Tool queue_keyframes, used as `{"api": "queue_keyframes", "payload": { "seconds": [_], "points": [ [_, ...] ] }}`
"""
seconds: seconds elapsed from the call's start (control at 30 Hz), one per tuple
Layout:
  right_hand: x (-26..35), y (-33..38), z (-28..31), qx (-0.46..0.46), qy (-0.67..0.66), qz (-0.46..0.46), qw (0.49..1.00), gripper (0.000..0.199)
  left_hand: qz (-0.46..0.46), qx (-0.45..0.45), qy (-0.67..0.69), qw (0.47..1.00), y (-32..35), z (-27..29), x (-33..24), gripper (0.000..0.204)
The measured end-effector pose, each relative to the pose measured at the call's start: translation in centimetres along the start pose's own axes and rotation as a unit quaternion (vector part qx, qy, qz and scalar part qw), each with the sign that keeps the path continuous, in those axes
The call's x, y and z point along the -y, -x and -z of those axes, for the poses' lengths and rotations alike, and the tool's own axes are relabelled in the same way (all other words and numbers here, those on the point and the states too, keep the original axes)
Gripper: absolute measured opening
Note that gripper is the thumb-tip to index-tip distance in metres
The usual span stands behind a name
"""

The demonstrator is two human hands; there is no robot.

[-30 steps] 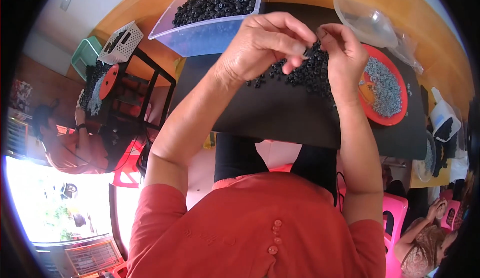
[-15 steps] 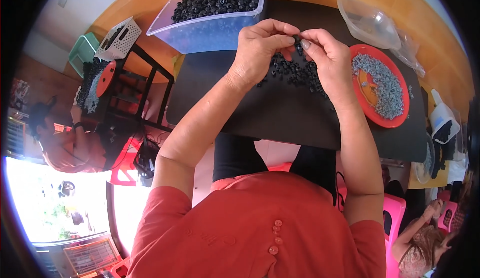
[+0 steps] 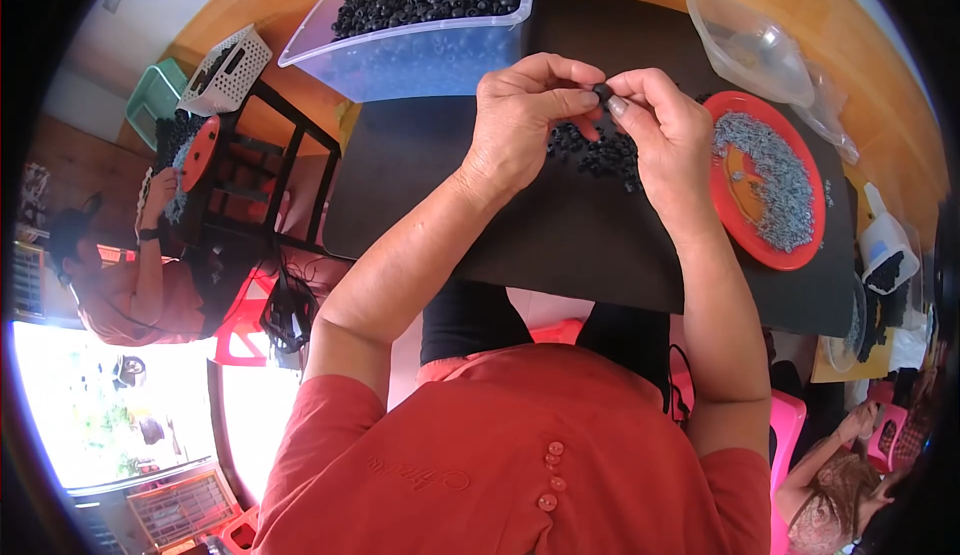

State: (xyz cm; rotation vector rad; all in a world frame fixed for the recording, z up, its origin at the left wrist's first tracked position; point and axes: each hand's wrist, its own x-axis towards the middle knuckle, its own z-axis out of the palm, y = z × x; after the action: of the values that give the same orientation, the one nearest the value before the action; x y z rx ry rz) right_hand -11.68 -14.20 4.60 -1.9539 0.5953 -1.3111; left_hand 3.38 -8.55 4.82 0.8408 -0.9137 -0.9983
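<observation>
Between the fingertips of both hands is one small black round part (image 3: pixel 602 92), with what looks like an opening in it. My left hand (image 3: pixel 528 115) pinches it from the left with thumb and forefinger. From the right, my right hand (image 3: pixel 665 125) pinches it too, its thumb pressed close to the part. Just below and behind the fingers, a loose pile of black parts (image 3: pixel 600 155) lies on the dark table (image 3: pixel 560 240), partly hidden by my hands. Right of my right hand sits a red plate (image 3: pixel 722 200) of small grey-blue pieces (image 3: pixel 785 180).
A clear bin (image 3: pixel 430 65) heaped with black parts stands at the table's far left. Behind the plate lies a clear plastic tub (image 3: pixel 750 50). At a side table on the left, a person (image 3: pixel 140 295) works by a white basket (image 3: pixel 228 70); another person (image 3: pixel 835 485) sits at lower right.
My view has shifted slightly. My fingertips have moved a little lower, and the black part now shows more plainly between them. The person on the left has raised a hand toward the side table.
</observation>
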Motion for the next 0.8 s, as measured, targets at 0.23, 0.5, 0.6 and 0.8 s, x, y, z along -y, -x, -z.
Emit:
{"api": "queue_keyframes", "payload": {
  "seconds": [0.23, 0.5, 0.6, 0.8],
  "points": [
    [-0.4, 0.2, -0.5, -0.009, 0.051, 0.02, 0.998, 0.011, -0.023, -0.007, -0.105, 0.994, 0.6, -0.2, -0.2, 0.016],
    [-0.3, 0.4, -0.6, 0.006, 0.082, 0.008, 0.997, 0.008, -0.117, 0.0, -0.179, 0.977, 1.1, -0.2, 0.3, 0.018],
    [-0.2, 0.4, -0.6, 0.011, 0.104, 0.009, 0.995, 0.006, -0.126, 0.004, -0.188, 0.974, 1.0, 0.0, 0.5, 0.017],
    [0.0, 0.5, -0.6, 0.019, 0.119, 0.009, 0.993, 0.002, -0.126, 0.017, -0.199, 0.972, 1.0, 0.1, 0.2, 0.018]
  ]
}}
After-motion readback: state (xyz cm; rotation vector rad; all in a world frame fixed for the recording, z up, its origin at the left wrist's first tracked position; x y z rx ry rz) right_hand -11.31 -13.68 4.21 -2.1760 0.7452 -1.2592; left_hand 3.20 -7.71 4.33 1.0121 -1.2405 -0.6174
